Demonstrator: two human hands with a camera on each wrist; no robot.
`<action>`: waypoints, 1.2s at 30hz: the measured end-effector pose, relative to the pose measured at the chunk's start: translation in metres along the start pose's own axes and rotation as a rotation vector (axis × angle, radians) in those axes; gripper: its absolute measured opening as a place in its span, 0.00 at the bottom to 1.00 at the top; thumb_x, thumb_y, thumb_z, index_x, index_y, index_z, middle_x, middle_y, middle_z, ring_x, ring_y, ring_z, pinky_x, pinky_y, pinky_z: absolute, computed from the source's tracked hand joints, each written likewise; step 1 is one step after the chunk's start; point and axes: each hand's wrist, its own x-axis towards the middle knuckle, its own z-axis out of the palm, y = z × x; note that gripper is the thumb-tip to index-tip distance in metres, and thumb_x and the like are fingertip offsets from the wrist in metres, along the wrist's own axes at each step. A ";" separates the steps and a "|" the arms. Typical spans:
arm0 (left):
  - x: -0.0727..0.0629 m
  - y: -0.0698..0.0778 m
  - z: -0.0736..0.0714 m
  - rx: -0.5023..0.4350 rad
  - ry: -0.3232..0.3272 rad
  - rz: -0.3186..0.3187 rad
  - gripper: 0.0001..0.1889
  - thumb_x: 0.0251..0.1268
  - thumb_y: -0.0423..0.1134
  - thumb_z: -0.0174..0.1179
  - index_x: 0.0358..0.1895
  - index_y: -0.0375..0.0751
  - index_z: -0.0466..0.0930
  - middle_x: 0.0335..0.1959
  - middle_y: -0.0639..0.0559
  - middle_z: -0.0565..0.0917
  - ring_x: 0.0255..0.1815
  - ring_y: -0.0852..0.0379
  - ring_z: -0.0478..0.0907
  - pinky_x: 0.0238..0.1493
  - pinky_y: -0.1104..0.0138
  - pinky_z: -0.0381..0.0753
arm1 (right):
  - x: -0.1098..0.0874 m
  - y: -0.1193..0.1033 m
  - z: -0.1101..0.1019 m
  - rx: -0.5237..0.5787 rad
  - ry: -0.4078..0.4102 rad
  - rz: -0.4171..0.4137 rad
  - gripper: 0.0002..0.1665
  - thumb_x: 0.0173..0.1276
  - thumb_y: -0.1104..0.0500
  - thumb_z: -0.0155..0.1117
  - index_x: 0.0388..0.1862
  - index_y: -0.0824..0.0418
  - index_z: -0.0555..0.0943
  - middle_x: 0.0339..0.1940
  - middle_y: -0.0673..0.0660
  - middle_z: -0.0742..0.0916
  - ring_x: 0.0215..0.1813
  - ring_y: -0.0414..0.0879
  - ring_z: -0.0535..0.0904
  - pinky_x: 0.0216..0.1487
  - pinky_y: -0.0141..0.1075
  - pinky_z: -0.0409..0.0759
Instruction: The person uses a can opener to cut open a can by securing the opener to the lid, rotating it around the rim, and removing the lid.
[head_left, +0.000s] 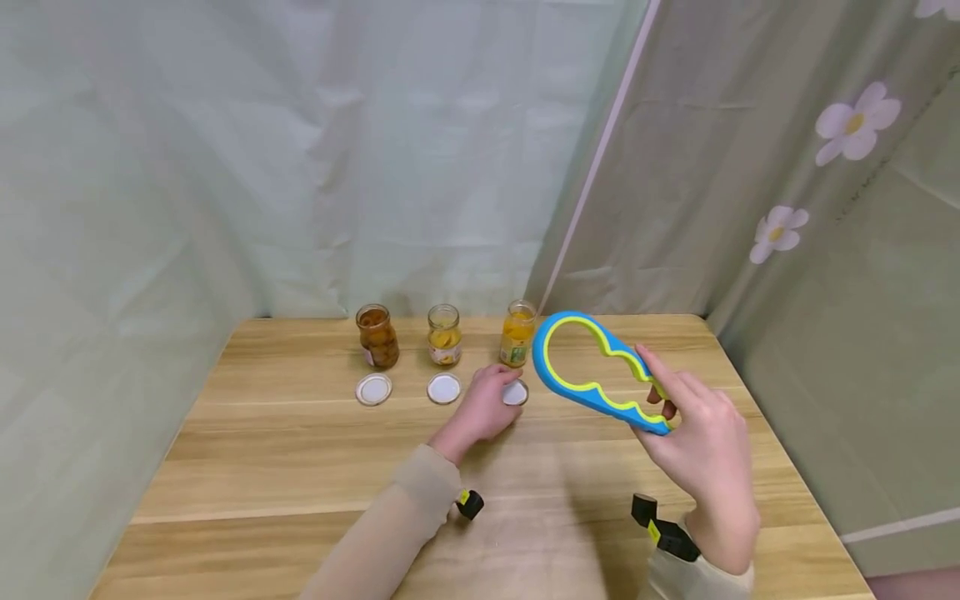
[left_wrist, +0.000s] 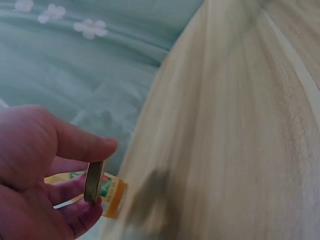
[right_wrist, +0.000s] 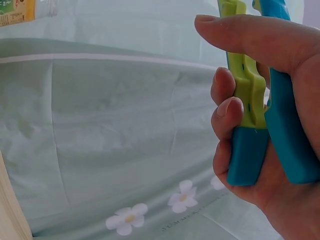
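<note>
My left hand (head_left: 491,402) pinches a jar lid (head_left: 515,392) by its rim, just in front of the rightmost jar (head_left: 517,335), which holds yellow-orange fruit. The lid's pale inside faces up in the head view; the left wrist view shows its golden edge (left_wrist: 94,182) between thumb and fingers. Over the table's right side, my right hand (head_left: 701,425) grips the handles of a blue and lime-green jar opener (head_left: 551,379). Its large loop points left, toward that jar. Thumb and curled fingers wrap the opener's handles (right_wrist: 248,150) in the right wrist view.
An open jar of brown contents (head_left: 378,340) and an open jar of yellow fruit pieces (head_left: 445,337) stand along the back edge. In front of them lie two lids, the left lid (head_left: 373,389) and the middle lid (head_left: 444,388). A curtain (head_left: 420,167) hangs behind the wooden table (head_left: 300,467).
</note>
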 end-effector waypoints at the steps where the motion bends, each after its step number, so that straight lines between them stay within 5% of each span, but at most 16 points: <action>1: 0.002 0.000 0.002 0.008 -0.001 -0.005 0.34 0.61 0.31 0.76 0.72 0.34 0.79 0.69 0.38 0.78 0.68 0.38 0.71 0.68 0.51 0.76 | 0.000 0.000 0.000 0.001 -0.004 0.002 0.49 0.45 0.66 0.81 0.72 0.48 0.83 0.30 0.48 0.86 0.28 0.39 0.75 0.32 0.41 0.70; 10: 0.015 -0.008 0.017 0.049 -0.011 0.002 0.31 0.62 0.26 0.73 0.70 0.34 0.80 0.69 0.37 0.78 0.67 0.38 0.72 0.69 0.50 0.74 | 0.003 -0.002 0.003 0.003 0.001 -0.025 0.49 0.46 0.65 0.81 0.72 0.48 0.83 0.30 0.47 0.85 0.27 0.39 0.75 0.30 0.41 0.71; 19: 0.013 -0.013 0.029 0.052 0.049 0.017 0.29 0.60 0.20 0.67 0.67 0.38 0.83 0.66 0.39 0.79 0.63 0.39 0.74 0.68 0.49 0.75 | 0.002 -0.003 0.003 0.007 -0.022 -0.008 0.48 0.47 0.64 0.80 0.73 0.47 0.83 0.29 0.47 0.85 0.27 0.39 0.75 0.31 0.42 0.71; 36: 0.015 -0.008 0.035 0.074 0.111 0.007 0.26 0.60 0.23 0.71 0.63 0.38 0.85 0.64 0.39 0.79 0.64 0.39 0.74 0.70 0.48 0.74 | 0.002 -0.003 0.003 -0.001 -0.029 -0.005 0.48 0.48 0.64 0.81 0.73 0.47 0.83 0.29 0.47 0.85 0.26 0.39 0.74 0.30 0.42 0.71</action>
